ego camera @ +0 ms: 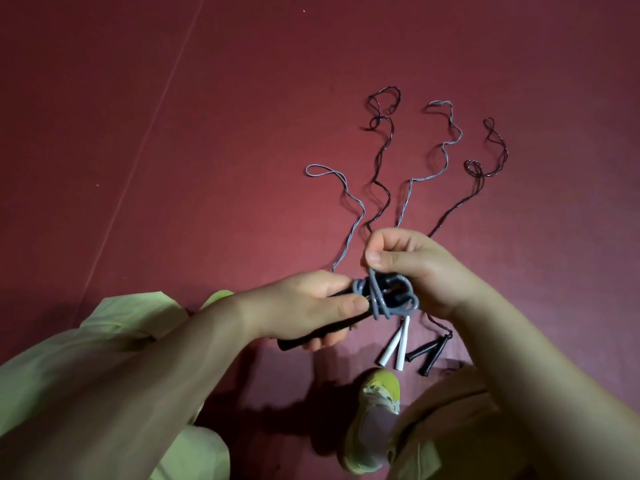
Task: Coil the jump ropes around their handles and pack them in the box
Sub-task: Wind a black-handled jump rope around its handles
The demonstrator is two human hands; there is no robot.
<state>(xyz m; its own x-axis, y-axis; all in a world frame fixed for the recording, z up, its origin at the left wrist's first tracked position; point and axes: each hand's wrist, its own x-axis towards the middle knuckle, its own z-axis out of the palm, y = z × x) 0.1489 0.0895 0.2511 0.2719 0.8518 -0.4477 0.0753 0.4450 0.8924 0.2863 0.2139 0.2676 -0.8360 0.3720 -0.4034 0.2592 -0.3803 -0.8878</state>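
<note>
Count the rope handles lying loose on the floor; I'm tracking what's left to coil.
4: two white handles side by side near the shoe, two black handles just right of them. More may hide behind the hands.

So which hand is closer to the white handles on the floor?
The right hand. It is up and a little right of the white handles, pinching the grey rope. The left hand is farther left, holding the black handles.
</note>
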